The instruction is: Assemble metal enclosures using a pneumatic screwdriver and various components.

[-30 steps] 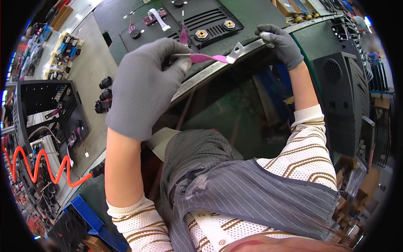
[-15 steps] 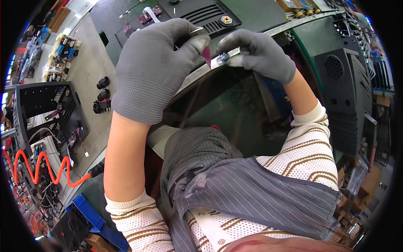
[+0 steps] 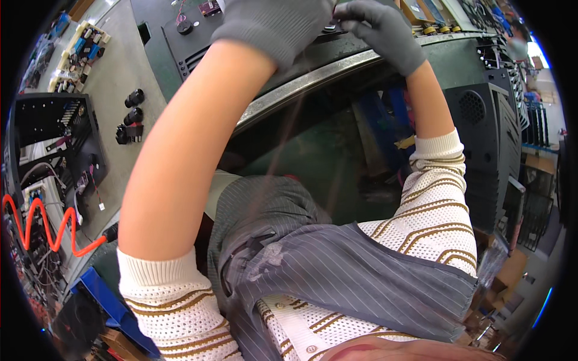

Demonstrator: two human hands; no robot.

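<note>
Both hands have moved up to twelve o'clock since the earlier frame, and the pink tool seen then is out of sight. The left hand [image 3: 274, 27], in a grey glove, is cut off by the top edge; whether its fingers grip anything cannot be told. The right hand [image 3: 382, 30] curls its fingertips [image 3: 349, 12] close together against the black panel [image 3: 198, 45], their hold unclear. The panel lies on a green bench [image 3: 153, 60] with a metal edge [image 3: 313, 84]. At nine o'clock lie black knobs [image 3: 131, 114] and an orange coiled cable [image 3: 42, 222].
</note>
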